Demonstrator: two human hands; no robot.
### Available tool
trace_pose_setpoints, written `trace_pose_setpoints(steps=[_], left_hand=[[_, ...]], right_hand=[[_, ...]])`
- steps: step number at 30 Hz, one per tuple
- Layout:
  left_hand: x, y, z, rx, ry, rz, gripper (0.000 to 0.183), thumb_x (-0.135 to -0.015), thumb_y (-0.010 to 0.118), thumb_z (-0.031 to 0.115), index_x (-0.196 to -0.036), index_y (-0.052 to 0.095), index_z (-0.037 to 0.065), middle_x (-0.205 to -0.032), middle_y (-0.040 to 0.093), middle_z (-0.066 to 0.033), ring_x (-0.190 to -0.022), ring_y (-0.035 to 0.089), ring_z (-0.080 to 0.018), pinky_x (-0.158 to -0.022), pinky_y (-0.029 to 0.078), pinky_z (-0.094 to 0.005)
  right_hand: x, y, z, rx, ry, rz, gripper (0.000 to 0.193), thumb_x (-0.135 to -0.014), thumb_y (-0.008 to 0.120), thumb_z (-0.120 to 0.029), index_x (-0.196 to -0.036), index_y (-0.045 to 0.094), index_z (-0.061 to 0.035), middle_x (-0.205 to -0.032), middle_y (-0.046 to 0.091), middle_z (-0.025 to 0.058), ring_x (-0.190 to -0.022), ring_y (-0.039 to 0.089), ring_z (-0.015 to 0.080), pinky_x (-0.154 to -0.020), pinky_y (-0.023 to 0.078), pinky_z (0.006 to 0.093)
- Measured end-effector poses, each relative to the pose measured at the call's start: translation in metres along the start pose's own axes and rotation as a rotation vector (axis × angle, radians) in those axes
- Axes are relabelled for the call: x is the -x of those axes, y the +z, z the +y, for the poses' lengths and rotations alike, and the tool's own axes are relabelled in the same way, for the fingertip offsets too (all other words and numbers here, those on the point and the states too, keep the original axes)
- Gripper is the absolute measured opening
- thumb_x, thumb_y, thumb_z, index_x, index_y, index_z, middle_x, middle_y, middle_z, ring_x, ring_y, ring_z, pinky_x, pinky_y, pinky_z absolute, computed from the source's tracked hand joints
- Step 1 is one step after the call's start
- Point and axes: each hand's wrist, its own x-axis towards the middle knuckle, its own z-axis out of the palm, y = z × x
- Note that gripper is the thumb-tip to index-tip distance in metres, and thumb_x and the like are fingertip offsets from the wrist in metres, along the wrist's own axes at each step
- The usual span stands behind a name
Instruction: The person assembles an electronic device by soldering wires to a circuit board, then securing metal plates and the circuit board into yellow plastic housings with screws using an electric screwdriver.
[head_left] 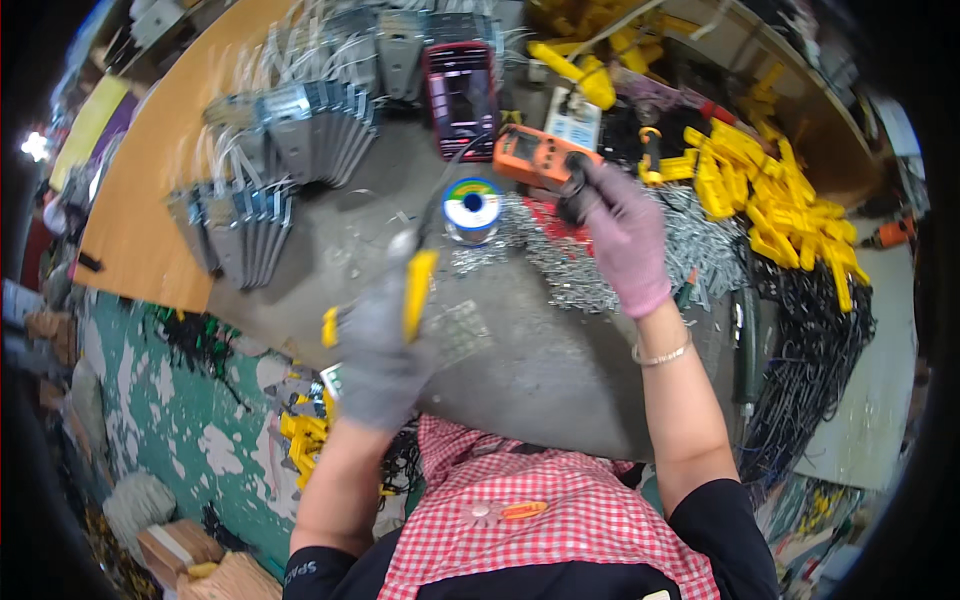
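Note:
My left hand (pixel 380 350), in a grey glove and blurred by motion, is closed around a yellow plastic piece (pixel 420 295). More yellow shows on the hand's other side, and I cannot tell whether it belongs to the same piece. My right hand (pixel 628 235), in a pink glove, has its fingers closed around a black object (pixel 573 205) whose kind is unclear. That object touches or overlaps the orange box-shaped device (pixel 535 157). Below my right hand spreads a heap of small silver metal pins or screws (pixel 580 280). A solder wire spool (pixel 472 210) stands between my hands.
Rows of grey metal plates with white wires (pixel 320 135) stand at the back left. A phone (pixel 462 100) with its screen lit leans behind the spool. Yellow plastic parts (pixel 770 200) and black cables (pixel 800 370) pile up on the right. A green-handled tool (pixel 746 345) lies beside them.

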Motion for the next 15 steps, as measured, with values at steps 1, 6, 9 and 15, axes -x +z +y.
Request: trace_pose_setpoints(steps=[1,6,9,15], left_hand=[[0.005,-0.028,0.013,0.144,-0.015,0.001,0.067,-0.074,0.073,0.003,-0.139,0.053,0.005,-0.110,0.069,-0.0170,-0.091,0.072,-0.0307,-0.082,0.054,-0.0401],[0.079,-0.136,-0.058,0.591,-0.045,-0.891,0.038,-0.067,0.092,0.022,-0.098,0.075,0.008,-0.095,0.074,-0.0061,-0.085,0.070,-0.0245,-0.083,0.052,-0.0377],[0.128,-0.115,-0.099,0.643,-0.444,-0.896,0.041,-0.068,0.089,0.021,-0.103,0.075,0.006,-0.098,0.075,-0.0082,-0.096,0.069,-0.0261,-0.091,0.051,-0.0357],[0.317,-0.021,-0.270,-0.040,-0.476,-0.875,0.023,-0.070,0.070,-0.001,-0.090,0.073,0.010,-0.097,0.068,-0.0122,-0.098,0.066,-0.0335,-0.088,0.053,-0.0407]], right_hand=[[0.010,-0.017,-0.004,-0.111,0.194,-0.179,0.021,-0.091,0.067,-0.005,-0.111,0.070,-0.0012,-0.102,0.072,0.0122,-0.091,0.068,0.0222,-0.081,0.053,0.0345],[0.026,-0.063,0.011,-0.077,0.090,-0.454,0.020,-0.092,0.069,-0.014,-0.107,0.072,-0.0012,-0.098,0.072,0.0115,-0.093,0.069,0.0224,-0.086,0.053,0.0331],[0.015,-0.072,0.057,0.498,-0.002,-0.105,0.017,-0.094,0.063,-0.015,-0.101,0.073,-0.0036,-0.103,0.072,0.0158,-0.098,0.068,0.0331,-0.087,0.054,0.0402],[-0.057,-0.042,0.112,0.804,0.041,0.165,0.030,-0.092,0.064,-0.035,-0.092,0.076,-0.0072,-0.085,0.072,0.0190,-0.081,0.071,0.0392,-0.072,0.057,0.0470]])
